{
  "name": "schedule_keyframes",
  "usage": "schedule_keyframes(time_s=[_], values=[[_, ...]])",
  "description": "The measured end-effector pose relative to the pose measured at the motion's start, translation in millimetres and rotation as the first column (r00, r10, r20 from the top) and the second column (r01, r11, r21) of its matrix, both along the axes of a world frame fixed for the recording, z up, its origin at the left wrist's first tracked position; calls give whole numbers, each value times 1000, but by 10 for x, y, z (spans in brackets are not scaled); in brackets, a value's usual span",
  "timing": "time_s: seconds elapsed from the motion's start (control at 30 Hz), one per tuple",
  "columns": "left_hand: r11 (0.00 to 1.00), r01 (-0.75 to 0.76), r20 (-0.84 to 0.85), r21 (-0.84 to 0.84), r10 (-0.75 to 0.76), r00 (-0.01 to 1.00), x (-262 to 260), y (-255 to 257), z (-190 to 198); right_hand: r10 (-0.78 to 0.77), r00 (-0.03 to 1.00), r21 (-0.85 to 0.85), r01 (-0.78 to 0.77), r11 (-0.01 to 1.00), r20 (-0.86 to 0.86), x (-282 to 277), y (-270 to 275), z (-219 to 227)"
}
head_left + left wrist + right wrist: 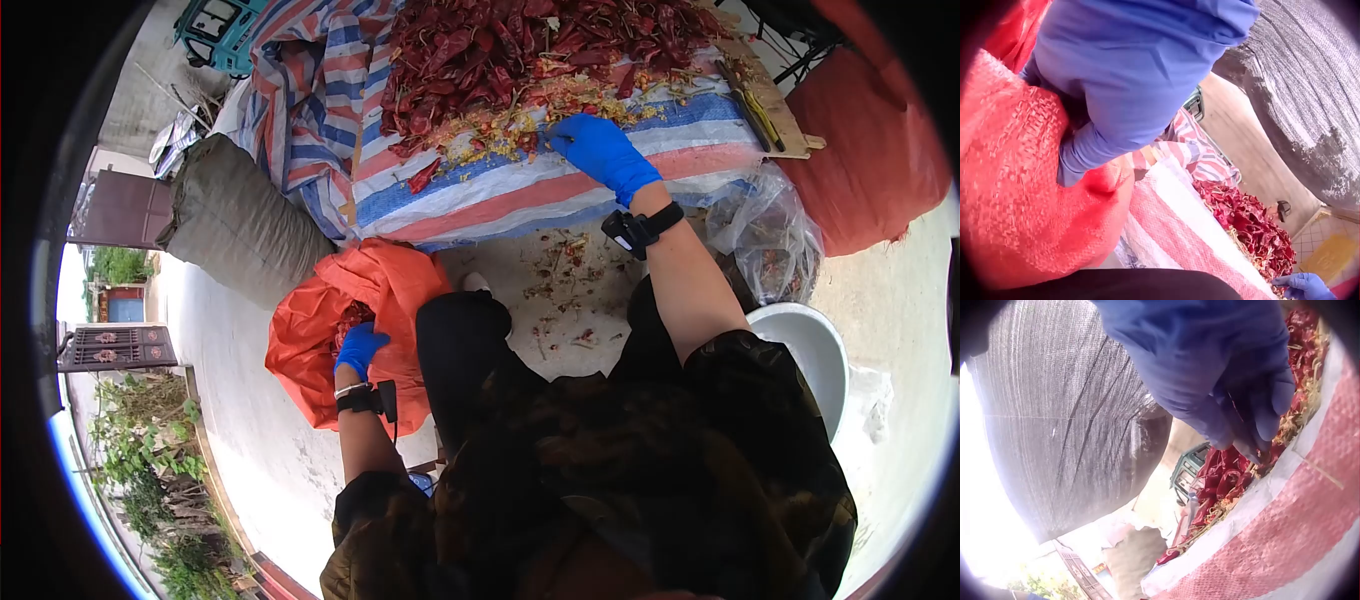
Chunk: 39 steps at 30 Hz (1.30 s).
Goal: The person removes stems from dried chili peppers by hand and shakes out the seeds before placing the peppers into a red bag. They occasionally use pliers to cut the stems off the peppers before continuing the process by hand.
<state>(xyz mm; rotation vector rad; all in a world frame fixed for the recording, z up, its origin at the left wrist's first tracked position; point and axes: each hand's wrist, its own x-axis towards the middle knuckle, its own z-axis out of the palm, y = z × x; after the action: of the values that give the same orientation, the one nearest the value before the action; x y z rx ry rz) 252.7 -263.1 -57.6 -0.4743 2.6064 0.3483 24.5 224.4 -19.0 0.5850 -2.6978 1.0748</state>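
Observation:
My right hand (603, 152), in a blue glove, is at the front edge of a heap of dried red chilies (470, 70). In the right wrist view its fingers (1266, 419) curl down and pinch at a dried chili among stems and yellow bits; the palm side is mostly hidden. My left hand (361, 348), also blue-gloved, reaches into the mouth of an orange-red woven sack (300, 370) with dried chilies inside. Its thumb (1075, 159) lies against the sack in the left wrist view. The fingertips are hidden, and I cannot tell whether they grip anything.
The heap lies on a striped woven sheet (500, 210). Black-and-yellow cutters (755, 110) lie on a board at right. Around me are a full grey-green sack (235, 220), a red sack (865, 150), a plastic bag (770, 235) and a grey basin (815, 355). Scraps litter the floor (565, 290).

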Motion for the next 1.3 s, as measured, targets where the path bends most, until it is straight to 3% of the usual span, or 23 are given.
schedule_keyframes(time_s=[0.07,0.13,0.17,0.23,0.27,0.33,0.43,0.6,0.67,0.7,0.77,0.8,0.83,0.87,0.93,1.0,1.03,1.1,1.23,1.3], values=[[998,-54,-7,31,55,998,-63,50,200,25,1000,6,-25,1000,-4,31,22,33],[970,-241,-344,-38,214,914,-137,461,755,-5,999,33,6,999,-36,-5,30,39],[972,-230,-342,-36,205,917,-216,549,864,-29,997,63,33,997,-72,-34,40,52],[924,-177,-575,339,352,738,-454,772,1031,-82,996,-12,82,997,-41,-32,79,168],[925,-159,-572,346,343,745,-569,952,1108,-119,993,-90,118,989,-9,-29,118,218],[709,122,-583,695,455,674,-814,1532,1288,-202,978,-139,193,971,-54,-100,196,209],[611,260,-508,747,273,817,-1182,2055,1248,-307,933,-188,273,944,-187,-202,355,127],[464,305,-357,832,28,934,-1739,2698,806,-489,837,-13,502,865,-244,-346,718,-32],[454,314,-314,834,-78,946,-1832,2898,703,-474,860,-24,479,878,-187,-339,814,31],[457,296,-304,839,-59,951,-1841,2971,700,-476,868,-43,475,879,-139,-352,798,93],[432,338,-248,836,-253,935,-1872,3101,698,-428,901,-121,418,900,-70,-358,681,149],[430,328,-243,841,-243,939,-1877,3145,625,-388,921,-208,378,902,-10,-352,630,163],[351,299,-227,887,-231,946,-1878,3179,545,-381,925,-200,372,906,-7,-349,566,172],[268,268,-211,925,-223,952,-1880,3192,479,-302,953,-127,297,947,-29,-342,491,174],[251,248,-189,936,-239,953,-1858,3196,370,-218,975,-41,216,975,-38,-340,348,121],[215,244,-190,946,-246,951,-1815,3162,331,-57,977,126,84,989,-206,-343,209,92],[202,238,-187,950,-243,952,-1799,3116,345,-54,978,140,83,987,-201,-328,153,112],[252,242,-183,937,-237,954,-1773,2992,402,7,988,331,45,943,-155,-277,56,170],[150,180,-153,972,-176,972,-1866,2780,421,24,990,436,40,899,-139,-328,-65,65],[42,145,-140,989,-96,985,-1898,2714,321,48,970,355,41,934,-238,-380,-53,-49]])
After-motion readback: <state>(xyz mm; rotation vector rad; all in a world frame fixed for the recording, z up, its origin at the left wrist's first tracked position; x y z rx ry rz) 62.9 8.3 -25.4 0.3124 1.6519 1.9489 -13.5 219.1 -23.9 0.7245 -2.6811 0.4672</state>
